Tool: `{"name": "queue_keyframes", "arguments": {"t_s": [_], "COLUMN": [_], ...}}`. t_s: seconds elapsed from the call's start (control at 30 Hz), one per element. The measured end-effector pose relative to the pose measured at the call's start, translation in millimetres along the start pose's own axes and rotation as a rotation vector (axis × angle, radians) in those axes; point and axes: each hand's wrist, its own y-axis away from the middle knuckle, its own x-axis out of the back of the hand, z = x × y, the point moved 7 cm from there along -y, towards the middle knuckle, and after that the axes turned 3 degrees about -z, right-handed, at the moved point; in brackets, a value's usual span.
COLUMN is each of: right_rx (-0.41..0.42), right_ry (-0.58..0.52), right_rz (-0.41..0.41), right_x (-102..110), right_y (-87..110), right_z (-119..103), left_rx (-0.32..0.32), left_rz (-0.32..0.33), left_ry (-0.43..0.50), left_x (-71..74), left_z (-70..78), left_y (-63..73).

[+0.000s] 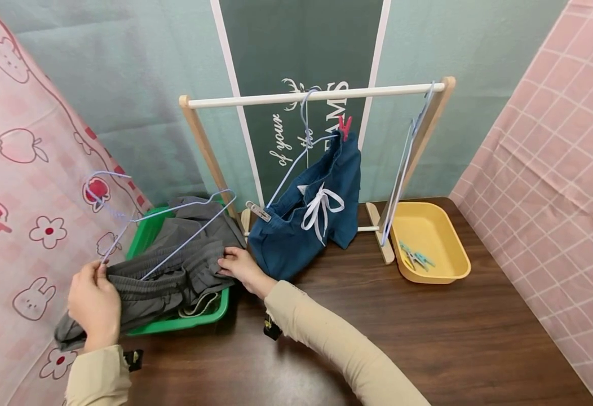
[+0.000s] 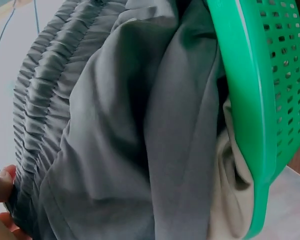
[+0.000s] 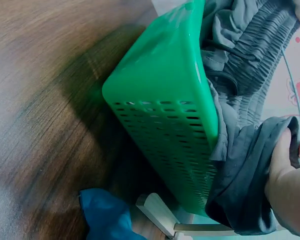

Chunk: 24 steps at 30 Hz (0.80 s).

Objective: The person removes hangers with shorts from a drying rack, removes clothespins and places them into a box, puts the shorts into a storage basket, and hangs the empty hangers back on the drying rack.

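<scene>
Grey pants with a gathered elastic waistband are stretched between the two hands over a green basket. My left hand pinches the waistband's left end, where a lavender wire hanger also reaches the fingers. At the other end, my right hand grips the waistband, its thumb inside the fabric in the right wrist view. The hanger lies slanted over the pants, its lower bar passing behind the front waistband. Beige cloth shows under the pants in the basket.
A white-barred wooden rack holds blue shorts on a hanger, with a red clothespin and a grey clip. More hangers hang at its right end. A yellow tray holds several clothespins.
</scene>
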Motion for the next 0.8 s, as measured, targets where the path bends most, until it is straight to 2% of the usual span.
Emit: {"name": "queue_keyframes", "arguments": {"t_s": [0.13,0.3,0.4,0.57,0.67,0.8], "right_rx": [0.008,0.014,0.012,0.001,-0.010,-0.023], "right_ry": [0.001,0.027,0.064,0.144,0.201,0.293], "right_rz": [-0.041,-0.046,-0.032,-0.014,-0.013,-0.027], "right_x": [-1.9,-2.4,-0.9,3.0,4.8,4.9], "right_y": [-2.9,-3.4,-2.5,-2.1,-0.7,2.5], "right_z": [4.8,7.0,6.0,4.4,2.7,0.5], "left_rx": [-0.041,-0.130,-0.251,-0.464,-0.534,-0.589], "left_rz": [-0.066,-0.092,-0.057,0.024,0.046,0.039], "left_ry": [-0.052,-0.114,-0.116,-0.044,-0.055,-0.130], "left_x": [-10.4,-18.7,-20.1,-17.8,-17.0,-17.7], "left_z": [6.2,15.4,23.2,36.2,42.3,47.9], "left_y": [1.0,2.6,5.2,10.2,11.9,13.7]}}
